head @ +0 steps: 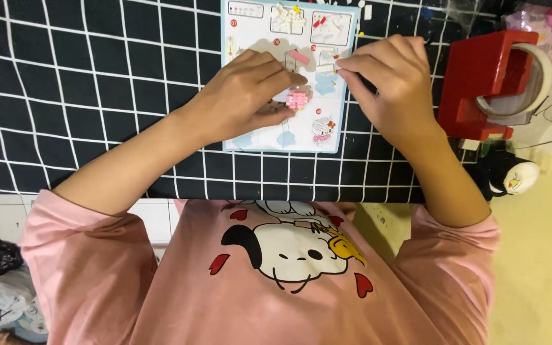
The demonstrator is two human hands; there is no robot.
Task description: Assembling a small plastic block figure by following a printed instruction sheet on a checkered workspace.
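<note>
From the head camera, I am pinching the small pink block model (297, 98) in my left hand (244, 96) over the instruction sheet (289, 76), keeping the steps in sight. My right hand (388, 83) is closing its fingertips on a tiny piece, too small to identify, just right of the model.

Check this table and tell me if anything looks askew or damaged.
Nothing stands out. The instruction sheet lies flat and square on the checked cloth, the pink brick piece sits in the left hand, and the tape dispenser stands upright.

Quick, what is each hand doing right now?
Left hand: closed on a small pink brick model.
Right hand: fingertips pinched over the instruction sheet; what they hold cannot be told.
</note>
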